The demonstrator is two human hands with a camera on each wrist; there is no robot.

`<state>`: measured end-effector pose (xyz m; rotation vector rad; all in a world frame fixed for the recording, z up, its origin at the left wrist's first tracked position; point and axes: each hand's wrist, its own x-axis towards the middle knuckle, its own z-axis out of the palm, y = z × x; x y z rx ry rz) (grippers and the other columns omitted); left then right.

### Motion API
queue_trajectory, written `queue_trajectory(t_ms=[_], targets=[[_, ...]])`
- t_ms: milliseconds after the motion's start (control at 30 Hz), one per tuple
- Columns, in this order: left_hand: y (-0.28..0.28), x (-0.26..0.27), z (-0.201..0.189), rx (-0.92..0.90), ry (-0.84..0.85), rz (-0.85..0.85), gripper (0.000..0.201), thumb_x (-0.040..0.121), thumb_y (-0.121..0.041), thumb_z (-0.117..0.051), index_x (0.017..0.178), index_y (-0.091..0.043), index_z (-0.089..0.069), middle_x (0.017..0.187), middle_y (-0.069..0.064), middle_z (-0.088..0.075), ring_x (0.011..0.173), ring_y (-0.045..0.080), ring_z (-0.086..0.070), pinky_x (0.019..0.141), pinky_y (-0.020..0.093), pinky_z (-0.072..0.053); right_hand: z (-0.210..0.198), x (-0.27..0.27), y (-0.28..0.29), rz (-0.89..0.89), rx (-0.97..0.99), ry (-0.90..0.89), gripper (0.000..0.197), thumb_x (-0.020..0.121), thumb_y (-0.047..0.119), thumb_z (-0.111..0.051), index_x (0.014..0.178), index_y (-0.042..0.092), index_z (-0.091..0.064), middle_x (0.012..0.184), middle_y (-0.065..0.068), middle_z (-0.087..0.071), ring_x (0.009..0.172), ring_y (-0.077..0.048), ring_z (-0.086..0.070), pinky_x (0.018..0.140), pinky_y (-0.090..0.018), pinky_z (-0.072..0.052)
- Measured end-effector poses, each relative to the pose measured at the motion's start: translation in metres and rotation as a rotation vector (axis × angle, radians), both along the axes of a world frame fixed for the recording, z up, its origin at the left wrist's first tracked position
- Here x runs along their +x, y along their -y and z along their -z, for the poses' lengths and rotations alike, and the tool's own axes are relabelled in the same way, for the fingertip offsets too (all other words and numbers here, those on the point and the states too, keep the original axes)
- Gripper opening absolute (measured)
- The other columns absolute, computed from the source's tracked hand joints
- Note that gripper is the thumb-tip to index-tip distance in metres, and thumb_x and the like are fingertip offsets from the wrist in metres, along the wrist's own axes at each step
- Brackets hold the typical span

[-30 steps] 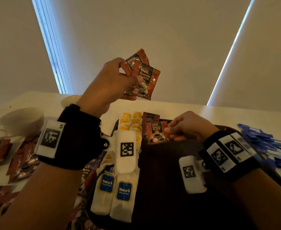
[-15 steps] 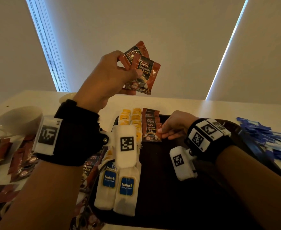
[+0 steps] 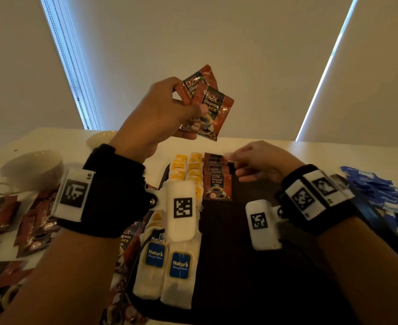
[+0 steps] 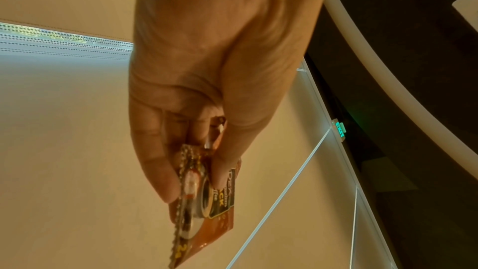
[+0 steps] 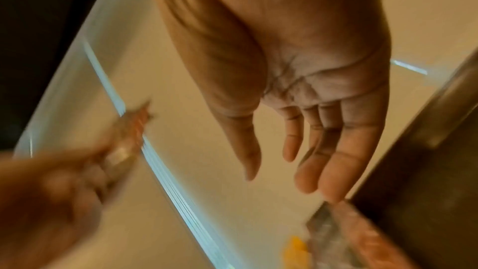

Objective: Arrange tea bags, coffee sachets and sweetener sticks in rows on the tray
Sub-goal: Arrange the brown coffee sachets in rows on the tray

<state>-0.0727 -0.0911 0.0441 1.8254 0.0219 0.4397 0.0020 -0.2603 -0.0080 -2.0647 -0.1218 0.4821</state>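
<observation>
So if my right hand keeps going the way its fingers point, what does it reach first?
Probably the coffee sachets that your left hand holds up: the right hand, open, points up and left toward them over the tray's sachet row. Depth is uncertain.

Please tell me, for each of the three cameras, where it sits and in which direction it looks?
Head: on the head, looking forward and down at the tray; both forearms, left hand and right hand show.
Left wrist: under the left wrist, looking along the palm at the sachets against the blinds.
Right wrist: under the right wrist, along the open palm; blurred.
Shared: all three show the left hand holding sachets.
</observation>
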Motion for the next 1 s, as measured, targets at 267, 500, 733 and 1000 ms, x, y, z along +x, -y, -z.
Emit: queue_trajectory(t_ms=[267,500,733,1000], targets=[[0.005,0.005,0.008,0.049,-0.023,0.006,0.029,0.082,-0.018,-0.070,0.103,-0.012,-0.051,0.088,-0.001,-0.067,0.069,0.013,-0.071,0.057,0.026,-0.058,-0.028,-0.028,0.007,-0.025,0.451,0.054,0.032,0.089,0.044,-0.054,0.099,0.014,-0.061,0.094,-0.006,-0.065,0.084,-0.016,-0.064,0.068,-0.026,-0.058],[0.011,0.008,0.012,-0.006,-0.011,0.010,0.035,0.082,-0.018,-0.070,0.110,-0.005,-0.052,0.089,0.003,-0.069,0.070,0.015,-0.071,0.055,0.025,-0.056,-0.026,-0.032,0.005,-0.025,0.498,0.127,0.018,0.083,0.015,-0.066,0.099,0.005,-0.064,0.095,-0.009,-0.069,0.081,-0.013,-0.066,0.065,-0.025,-0.058],[0.012,0.008,0.012,0.004,-0.008,-0.063,0.016,0.094,-0.022,-0.055,0.107,-0.012,-0.054,0.093,0.002,-0.065,0.076,0.009,-0.067,0.062,0.026,-0.059,-0.026,-0.023,0.023,0.015,0.372,0.139,0.009,0.080,0.013,-0.069,0.086,0.007,-0.067,0.070,0.001,-0.071,0.062,-0.006,-0.067,0.056,-0.019,-0.057],[0.005,0.007,0.008,-0.009,0.047,-0.114,0.013,0.093,-0.021,-0.058,0.101,-0.012,-0.058,0.090,-0.002,-0.066,0.076,0.008,-0.067,0.061,0.022,-0.058,-0.007,-0.011,0.028,-0.066,0.008,0.053,0.005,0.079,0.009,-0.071,0.081,0.008,-0.067,0.074,-0.004,-0.069,0.061,-0.007,-0.064,0.058,-0.018,-0.054]])
